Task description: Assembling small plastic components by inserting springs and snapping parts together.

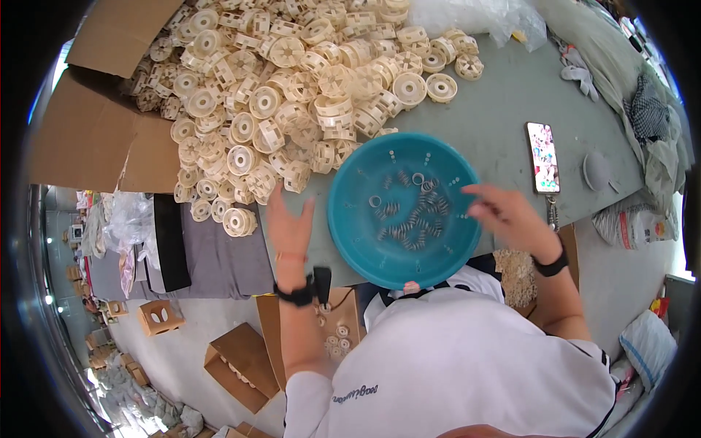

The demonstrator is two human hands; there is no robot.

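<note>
Teal basin (352, 244) separates spread left fingers (277, 203) from half-curled right fingers (486, 193).

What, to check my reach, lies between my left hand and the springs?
In the head view, a strip of table, then the left side of the blue bowl, lie between your left hand and the springs.

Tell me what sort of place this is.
Probably an assembly workshop: many alike cream plastic parts are heaped on a table, a teal basin holds coil springs, and cardboard boxes stand on the floor.
</note>
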